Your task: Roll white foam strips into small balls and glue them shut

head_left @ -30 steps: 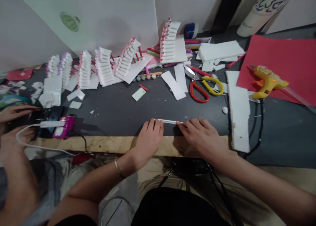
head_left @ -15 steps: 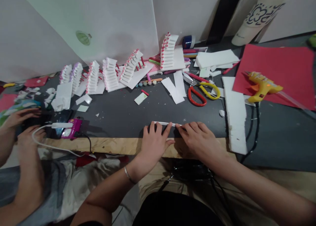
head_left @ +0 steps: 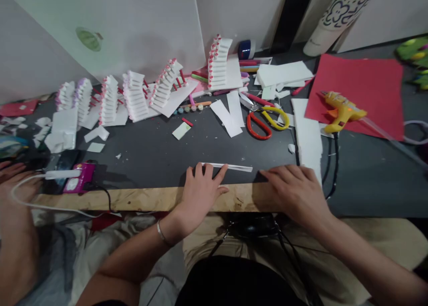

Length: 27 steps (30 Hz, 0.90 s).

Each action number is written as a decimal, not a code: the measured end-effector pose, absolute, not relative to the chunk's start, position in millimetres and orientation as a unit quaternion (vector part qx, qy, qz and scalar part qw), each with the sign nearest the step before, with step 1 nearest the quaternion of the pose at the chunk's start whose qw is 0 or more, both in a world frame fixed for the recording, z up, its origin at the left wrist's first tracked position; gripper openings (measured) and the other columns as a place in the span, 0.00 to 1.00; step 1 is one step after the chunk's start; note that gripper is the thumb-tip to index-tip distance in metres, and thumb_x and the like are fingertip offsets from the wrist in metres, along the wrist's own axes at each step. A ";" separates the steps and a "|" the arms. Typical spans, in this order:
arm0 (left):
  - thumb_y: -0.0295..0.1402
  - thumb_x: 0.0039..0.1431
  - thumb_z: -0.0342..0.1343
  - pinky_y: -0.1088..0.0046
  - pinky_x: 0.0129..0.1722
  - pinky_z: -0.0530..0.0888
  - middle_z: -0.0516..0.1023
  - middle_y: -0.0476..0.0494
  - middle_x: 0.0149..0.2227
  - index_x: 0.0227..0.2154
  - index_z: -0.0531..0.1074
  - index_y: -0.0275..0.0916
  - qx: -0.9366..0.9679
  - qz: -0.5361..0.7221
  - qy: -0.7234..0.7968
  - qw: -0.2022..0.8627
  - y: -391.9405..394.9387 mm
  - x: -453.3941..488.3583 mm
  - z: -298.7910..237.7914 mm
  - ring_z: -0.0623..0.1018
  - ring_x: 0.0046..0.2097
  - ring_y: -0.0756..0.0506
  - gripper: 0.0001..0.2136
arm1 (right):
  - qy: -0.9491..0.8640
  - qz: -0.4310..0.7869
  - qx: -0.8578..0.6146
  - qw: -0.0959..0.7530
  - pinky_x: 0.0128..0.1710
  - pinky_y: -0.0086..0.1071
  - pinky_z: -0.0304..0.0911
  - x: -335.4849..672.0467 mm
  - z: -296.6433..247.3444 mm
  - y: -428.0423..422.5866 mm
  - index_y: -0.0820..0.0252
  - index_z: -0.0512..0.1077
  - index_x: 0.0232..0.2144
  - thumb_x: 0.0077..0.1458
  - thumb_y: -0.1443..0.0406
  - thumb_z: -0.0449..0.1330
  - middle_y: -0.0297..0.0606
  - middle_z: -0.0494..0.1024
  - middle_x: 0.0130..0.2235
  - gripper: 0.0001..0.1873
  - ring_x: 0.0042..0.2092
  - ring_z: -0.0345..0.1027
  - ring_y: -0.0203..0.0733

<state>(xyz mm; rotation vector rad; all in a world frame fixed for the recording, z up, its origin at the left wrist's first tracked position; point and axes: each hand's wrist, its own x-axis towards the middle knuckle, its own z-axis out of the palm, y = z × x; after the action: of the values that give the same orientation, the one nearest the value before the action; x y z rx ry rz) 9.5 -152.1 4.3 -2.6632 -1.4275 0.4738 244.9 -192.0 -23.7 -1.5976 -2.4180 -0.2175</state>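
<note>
Pressing the white strip point(head_left: 245, 168) to the counter point(head_left: 154, 159) just below frame centre with the spread, unclenched left grip point(head_left: 201, 190), having drawn the released right grip point(head_left: 298, 192) off toward frame right, so steadying it one-handed.

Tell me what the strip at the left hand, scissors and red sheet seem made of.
Strip: matte white, thin, probably paper or foam. Scissors: likely metal blades, silvery; smooth, plastic-looking handles. Red sheet: matte, without glare, likely paper or card.

Left fingers point(head_left: 220, 175) loosely spread, palm-down
</note>
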 end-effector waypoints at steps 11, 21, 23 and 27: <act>0.51 0.62 0.48 0.57 0.43 0.68 0.70 0.33 0.47 0.65 0.54 0.52 -0.869 0.170 -0.462 0.050 -151.2 8.5 4.5 0.69 0.48 0.34 0.30 | -0.828 -0.017 -0.515 0.220 0.37 0.36 0.47 222.9 -28.7 -145.9 0.58 0.77 0.34 0.61 0.65 0.58 0.37 0.79 0.33 0.07 0.37 0.61 0.44; 0.47 0.61 0.53 0.53 0.52 0.67 0.70 0.34 0.56 0.61 0.62 0.44 -0.897 0.098 -0.429 0.040 -144.8 1.7 3.8 0.68 0.56 0.34 0.27 | -0.892 -0.043 -0.438 0.107 0.37 0.37 0.47 222.2 -22.2 -140.6 0.62 0.76 0.34 0.57 0.72 0.57 0.42 0.75 0.32 0.07 0.37 0.58 0.45; 0.45 0.62 0.53 0.57 0.55 0.66 0.68 0.35 0.59 0.60 0.64 0.37 -0.909 0.079 -0.407 0.030 -145.4 2.8 -1.5 0.66 0.59 0.36 0.27 | -0.901 -0.054 -0.420 0.097 0.38 0.37 0.48 222.7 -20.1 -141.6 0.63 0.76 0.35 0.57 0.72 0.57 0.43 0.75 0.32 0.07 0.38 0.58 0.45; 0.45 0.60 0.56 0.63 0.55 0.68 0.71 0.33 0.56 0.58 0.64 0.29 -0.916 0.061 -0.397 0.011 -148.3 6.3 -12.6 0.70 0.56 0.38 0.29 | -0.904 -0.079 -0.410 0.091 0.38 0.37 0.48 222.6 -19.6 -146.3 0.64 0.76 0.35 0.57 0.72 0.58 0.43 0.75 0.32 0.07 0.37 0.58 0.46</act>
<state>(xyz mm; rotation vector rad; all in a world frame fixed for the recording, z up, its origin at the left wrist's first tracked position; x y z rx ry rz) 6.3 -148.3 -12.6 -2.8560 -1.2381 0.1908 222.6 -146.3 -19.6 -1.2170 -2.6869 -0.2360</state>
